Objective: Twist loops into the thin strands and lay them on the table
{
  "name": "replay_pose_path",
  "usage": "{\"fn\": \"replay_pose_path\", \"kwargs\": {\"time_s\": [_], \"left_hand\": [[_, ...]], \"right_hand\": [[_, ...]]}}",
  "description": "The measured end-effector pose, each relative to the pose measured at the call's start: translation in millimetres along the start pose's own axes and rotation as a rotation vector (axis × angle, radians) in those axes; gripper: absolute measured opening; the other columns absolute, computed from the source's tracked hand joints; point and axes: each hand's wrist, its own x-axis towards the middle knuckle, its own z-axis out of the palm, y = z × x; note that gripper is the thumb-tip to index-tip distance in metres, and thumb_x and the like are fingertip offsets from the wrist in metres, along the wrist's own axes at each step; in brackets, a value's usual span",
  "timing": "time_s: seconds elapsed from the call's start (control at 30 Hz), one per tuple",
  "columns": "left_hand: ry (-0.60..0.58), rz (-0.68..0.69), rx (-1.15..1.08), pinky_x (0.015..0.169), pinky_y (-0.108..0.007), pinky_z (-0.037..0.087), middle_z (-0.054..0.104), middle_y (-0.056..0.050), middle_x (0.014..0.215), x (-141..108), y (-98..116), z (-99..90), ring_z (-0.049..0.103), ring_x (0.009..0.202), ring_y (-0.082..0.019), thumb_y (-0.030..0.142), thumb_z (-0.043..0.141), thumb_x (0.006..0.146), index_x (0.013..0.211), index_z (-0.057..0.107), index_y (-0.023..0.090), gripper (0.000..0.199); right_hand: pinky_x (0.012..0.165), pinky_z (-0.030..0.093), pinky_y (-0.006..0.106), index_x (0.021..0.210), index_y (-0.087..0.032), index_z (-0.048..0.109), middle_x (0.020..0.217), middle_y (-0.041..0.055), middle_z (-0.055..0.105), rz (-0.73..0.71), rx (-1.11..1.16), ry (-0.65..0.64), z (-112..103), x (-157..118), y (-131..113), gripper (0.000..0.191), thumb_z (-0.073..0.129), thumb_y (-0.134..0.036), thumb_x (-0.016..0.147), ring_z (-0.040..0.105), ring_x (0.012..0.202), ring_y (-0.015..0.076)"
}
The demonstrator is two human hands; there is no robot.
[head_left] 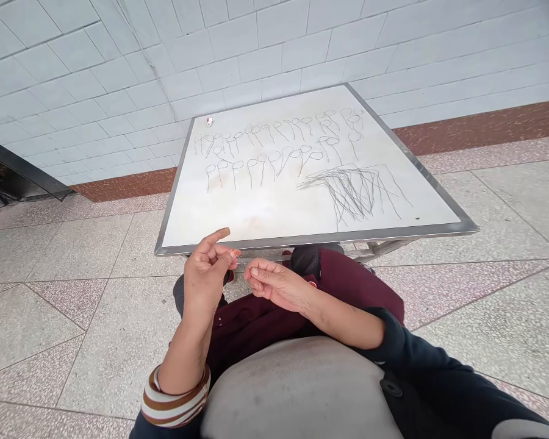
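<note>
My left hand (205,274) is raised just off the table's near edge, thumb and a finger pinched together while the index finger points up and away. Close to its right, my right hand (277,283) is closed, with the thumb pressed on the curled fingers. Whatever sits in either pinch is too thin to make out. On the white tabletop (274,216) lie rows of thin dark wire-like strands with a loop at one end (238,164). A loose heap of long, loopless strands (354,195) is spread at the right of the top.
A grey metal rim (311,240) borders the tabletop. At its far left corner rests a small white-and-red object (210,122); a dark speck (417,218) lies near the right corner. Behind stands a white block wall (274,58). My knees (361,280) are at the table's near edge.
</note>
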Motion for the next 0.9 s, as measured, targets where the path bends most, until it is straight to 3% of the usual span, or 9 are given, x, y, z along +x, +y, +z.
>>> {"fn": "replay_pose_path", "kwargs": {"time_s": [0.47,0.7,0.9], "left_hand": [[-0.169,-0.049,0.063,0.063,-0.024,0.05,0.068,0.001,0.071,-2.4,12.4,-3.8,0.062,0.065,-0.012,0.023,0.076,0.07,0.122,0.061,0.019,0.054],[-0.062,-0.023,0.055,0.065,-0.024,0.052,0.067,0.003,0.067,-8.6,17.3,4.5,0.062,0.063,-0.011,0.02,0.075,0.07,0.117,0.064,0.018,0.048],[-0.032,-0.009,0.034,0.065,-0.024,0.052,0.067,0.003,0.065,-6.6,12.0,3.4,0.062,0.061,-0.011,0.02,0.075,0.071,0.111,0.067,0.018,0.041]], "right_hand": [[0.052,0.026,0.019,0.086,-0.016,0.065,0.061,-0.0043,0.044,0.016,0.0,-0.059,1.7,-1.2,-4.2,0.019,0.068,-0.034,0.085,0.034,0.057,0.0076],[0.05,0.02,0.021,0.087,-0.016,0.064,0.055,-0.0066,0.039,-0.065,-0.037,-0.066,4.8,1.1,-2.3,0.019,0.065,-0.035,0.087,0.029,0.051,0.0067],[0.054,0.024,0.022,0.087,-0.018,0.063,0.056,-0.0065,0.041,-0.14,-0.086,-0.008,7.3,3.3,3.8,0.021,0.066,-0.038,0.086,0.033,0.054,0.0077]]}}
